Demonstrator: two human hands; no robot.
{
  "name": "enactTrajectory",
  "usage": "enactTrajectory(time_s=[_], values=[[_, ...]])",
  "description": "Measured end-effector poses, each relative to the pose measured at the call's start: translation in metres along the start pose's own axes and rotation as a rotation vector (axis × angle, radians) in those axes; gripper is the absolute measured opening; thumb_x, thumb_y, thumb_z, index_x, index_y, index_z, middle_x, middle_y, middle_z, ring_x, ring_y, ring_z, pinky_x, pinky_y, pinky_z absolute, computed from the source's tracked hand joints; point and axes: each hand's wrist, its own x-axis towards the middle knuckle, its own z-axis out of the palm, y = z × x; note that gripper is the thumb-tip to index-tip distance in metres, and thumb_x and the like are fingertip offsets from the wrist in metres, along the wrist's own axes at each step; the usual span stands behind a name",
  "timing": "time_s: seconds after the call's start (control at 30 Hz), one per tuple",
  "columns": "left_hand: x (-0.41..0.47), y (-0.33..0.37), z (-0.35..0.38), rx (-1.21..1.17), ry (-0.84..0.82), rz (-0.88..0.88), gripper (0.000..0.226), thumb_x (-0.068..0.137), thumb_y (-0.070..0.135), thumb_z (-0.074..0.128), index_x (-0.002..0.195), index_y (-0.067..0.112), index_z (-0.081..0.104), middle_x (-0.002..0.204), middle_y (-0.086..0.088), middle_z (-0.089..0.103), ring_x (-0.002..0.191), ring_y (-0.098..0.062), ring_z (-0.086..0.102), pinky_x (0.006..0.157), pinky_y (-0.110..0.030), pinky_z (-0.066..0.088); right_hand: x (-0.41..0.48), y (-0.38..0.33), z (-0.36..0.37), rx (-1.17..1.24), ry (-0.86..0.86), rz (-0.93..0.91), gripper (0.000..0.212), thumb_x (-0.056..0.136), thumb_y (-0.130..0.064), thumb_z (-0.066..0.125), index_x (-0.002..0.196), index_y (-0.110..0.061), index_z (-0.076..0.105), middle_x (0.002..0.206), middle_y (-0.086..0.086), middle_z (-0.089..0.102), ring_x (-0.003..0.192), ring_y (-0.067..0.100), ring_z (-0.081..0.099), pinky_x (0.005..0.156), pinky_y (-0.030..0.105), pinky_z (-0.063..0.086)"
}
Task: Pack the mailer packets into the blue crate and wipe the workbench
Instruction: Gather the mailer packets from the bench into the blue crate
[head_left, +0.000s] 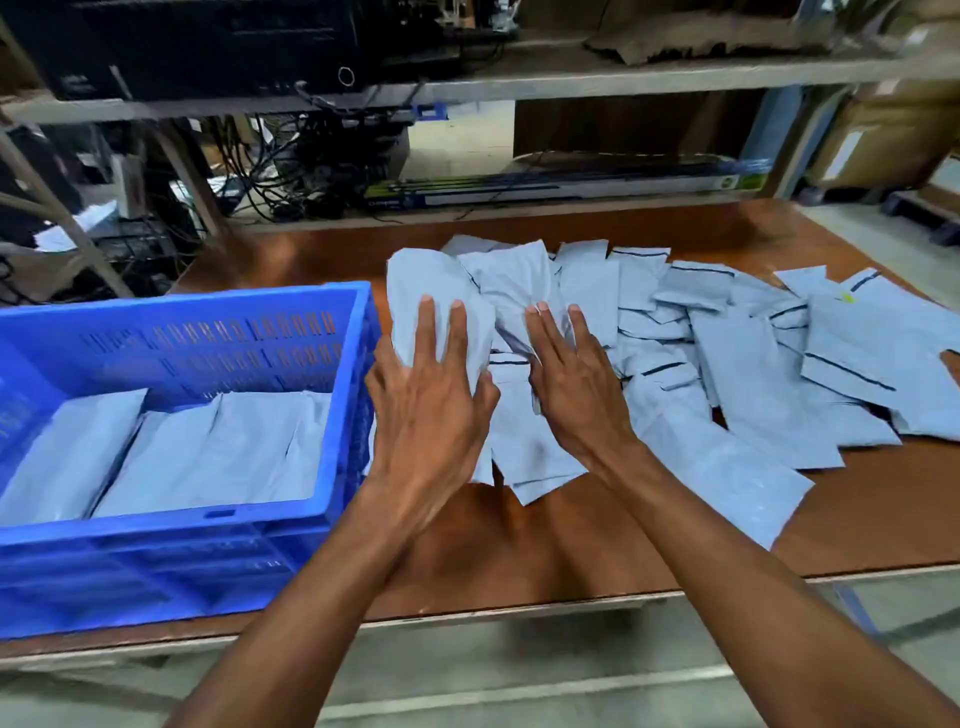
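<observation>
Flat contact describes the right hand: its fingers lie straight and close together on the heap of mailer packets, gripping nothing. The left hand rests on one raised packet at the 9 o'clock end of the heap. Two of its fingers lie straight on top and the thumb lies beside the packet's 3 o'clock edge. The remaining fingers are hidden at the packet's 9 o'clock edge, so whether the hand clasps the packet cannot be told.

The heap spreads over the workbench from 12 o'clock of the hands round to 3 o'clock, and its outermost packets are cut off by the frame edge. The packets overlap, so their number cannot be made out.

The blue crate stands on the workbench at 9 o'clock of the left hand, its far side cut off by the frame. Packed packets lie flat inside it, and any lower layers are hidden.

At 12 o'clock, a shelf unit holds tangled cables and a long flat box whose print is unreadable.
</observation>
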Motion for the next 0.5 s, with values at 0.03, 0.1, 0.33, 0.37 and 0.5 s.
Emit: enactTrajectory(time_s=[0.03, 0.1, 0.33, 0.37, 0.5], values=[[0.005, -0.006, -0.018, -0.027, 0.069, 0.024, 0.066, 0.097, 0.05, 0.038, 0.156, 0.03, 0.015, 0.165, 0.002, 0.008, 0.13, -0.045, 0.03, 0.103, -0.056, 0.032, 0.009, -0.011, -0.012, 0.028, 0.035, -0.033, 0.055, 0.099, -0.026, 0.025, 0.151, -0.009, 0.032, 0.156, 0.009, 0.035, 0.143, 0.039, 0.03, 0.107, 0.049, 0.038], [0.012, -0.029, -0.053, -0.056, 0.17, 0.054, 0.066, 0.095, 0.053, 0.036, 0.155, 0.033, 0.017, 0.164, 0.004, 0.011, 0.129, -0.041, 0.034, 0.104, -0.053, 0.034, 0.027, -0.038, -0.034, 0.06, 0.11, -0.103, 0.053, 0.099, -0.02, 0.028, 0.15, -0.006, 0.032, 0.155, 0.013, 0.036, 0.143, 0.037, 0.031, 0.111, 0.047, 0.034], [-0.001, -0.19, -0.105, 0.136, 0.097, -0.137, 0.07, 0.089, 0.059, 0.036, 0.153, 0.036, 0.02, 0.162, 0.002, 0.017, 0.126, -0.043, 0.035, 0.103, -0.056, 0.034, 0.072, -0.174, -0.063, 0.165, 0.101, -0.253, 0.052, 0.096, -0.02, 0.033, 0.139, 0.005, 0.046, 0.142, 0.025, 0.048, 0.133, 0.037, 0.046, 0.11, 0.049, 0.039], [-0.002, -0.22, -0.103, 0.168, 0.034, -0.173, 0.073, 0.085, 0.064, 0.029, 0.152, 0.036, 0.019, 0.162, -0.001, 0.017, 0.128, -0.044, 0.035, 0.105, -0.057, 0.034, 0.076, -0.195, -0.061, 0.163, 0.082, -0.268, 0.049, 0.094, -0.015, 0.04, 0.137, 0.007, 0.047, 0.14, 0.027, 0.049, 0.131, 0.038, 0.048, 0.109, 0.049, 0.04], [0.003, -0.309, -0.086, 0.254, -0.263, -0.232, 0.079, 0.086, 0.068, 0.025, 0.155, 0.031, 0.011, 0.163, -0.008, 0.01, 0.131, -0.048, 0.032, 0.106, -0.058, 0.031, 0.086, -0.274, -0.049, 0.092, -0.095, -0.338, 0.056, 0.085, -0.005, 0.061, 0.137, 0.008, 0.043, 0.139, 0.023, 0.049, 0.13, 0.032, 0.048, 0.103, 0.036, 0.039]])
